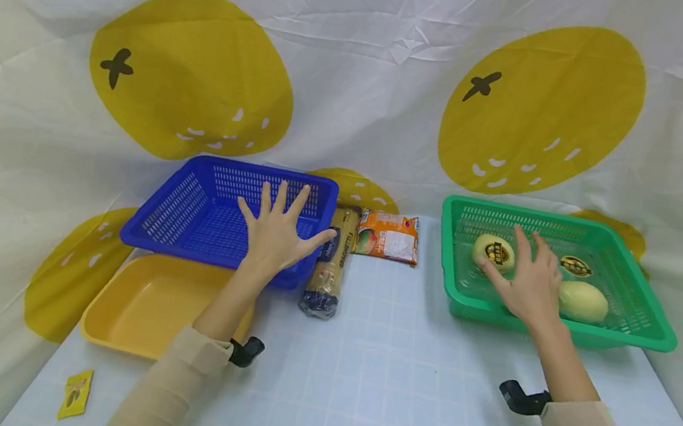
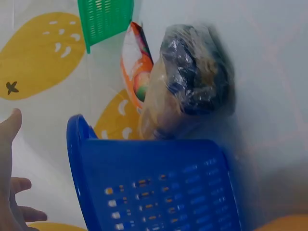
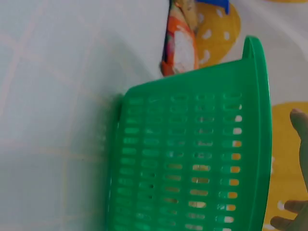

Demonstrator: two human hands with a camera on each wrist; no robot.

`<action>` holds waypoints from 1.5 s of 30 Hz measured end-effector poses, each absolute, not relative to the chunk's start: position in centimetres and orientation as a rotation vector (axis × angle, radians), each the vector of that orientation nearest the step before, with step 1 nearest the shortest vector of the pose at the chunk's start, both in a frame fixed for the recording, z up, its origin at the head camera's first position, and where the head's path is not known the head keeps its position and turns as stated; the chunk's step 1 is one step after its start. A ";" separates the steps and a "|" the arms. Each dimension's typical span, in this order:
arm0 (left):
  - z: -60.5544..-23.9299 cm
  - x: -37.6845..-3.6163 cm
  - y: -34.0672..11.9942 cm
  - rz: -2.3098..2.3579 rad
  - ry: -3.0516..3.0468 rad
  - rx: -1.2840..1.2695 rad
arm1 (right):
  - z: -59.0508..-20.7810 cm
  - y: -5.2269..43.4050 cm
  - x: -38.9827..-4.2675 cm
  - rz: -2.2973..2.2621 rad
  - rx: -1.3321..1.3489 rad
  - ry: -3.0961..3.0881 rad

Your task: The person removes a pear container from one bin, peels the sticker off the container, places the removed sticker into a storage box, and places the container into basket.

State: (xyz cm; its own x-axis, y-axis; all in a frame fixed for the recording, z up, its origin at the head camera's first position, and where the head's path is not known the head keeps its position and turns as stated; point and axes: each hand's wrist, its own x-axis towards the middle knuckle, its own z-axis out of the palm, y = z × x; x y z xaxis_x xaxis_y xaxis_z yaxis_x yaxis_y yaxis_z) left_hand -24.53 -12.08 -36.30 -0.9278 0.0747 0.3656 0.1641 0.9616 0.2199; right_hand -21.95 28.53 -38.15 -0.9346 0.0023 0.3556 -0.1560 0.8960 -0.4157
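Observation:
My left hand [image 1: 277, 233] hovers with fingers spread over the right part of the blue basket [image 1: 183, 208], thumb pointing toward a spaghetti packet [image 1: 331, 259] lying beside the basket. It holds nothing. My right hand [image 1: 526, 281] reaches into the green basket [image 1: 633, 301] with straight fingers, between two pale yellow melons [image 1: 494, 252] [image 1: 583, 301]; a third labelled one [image 1: 575, 266] is partly hidden behind it. In the left wrist view the blue basket [image 2: 159, 187] and the spaghetti packet [image 2: 192, 91] fill the frame. The right wrist view looks at the green basket [image 3: 192, 159] from outside.
An orange snack bag [image 1: 388, 236] lies between the two baskets. A yellow tray [image 1: 149, 306] sits in front of the blue basket, and a small yellow sachet [image 1: 76, 394] lies near the table's front left edge. A lemon-print cloth covers the backdrop and sides.

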 end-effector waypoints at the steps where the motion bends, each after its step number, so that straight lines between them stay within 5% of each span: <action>1: -36.3 -24.6 -11.8 -0.354 -2.734 -0.185 | -38.2 29.0 -22.0 0.653 0.111 -2.714; 29: -36.7 -27.2 3.3 -0.810 -2.670 -0.898 | -39.7 36.6 -25.5 0.876 -0.060 -2.797; 45: -39.3 -28.6 8.9 -1.012 -2.642 -0.957 | -39.4 35.9 -26.5 0.992 -0.062 -2.897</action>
State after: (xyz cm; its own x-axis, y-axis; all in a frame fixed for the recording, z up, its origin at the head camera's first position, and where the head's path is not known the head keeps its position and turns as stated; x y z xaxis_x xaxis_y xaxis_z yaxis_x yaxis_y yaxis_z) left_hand -28.55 8.89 -39.26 -0.7841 0.5109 0.3523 0.6155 0.5677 0.5467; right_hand -26.53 35.88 -39.40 -0.9961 0.0639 0.0613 0.0129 0.7896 -0.6135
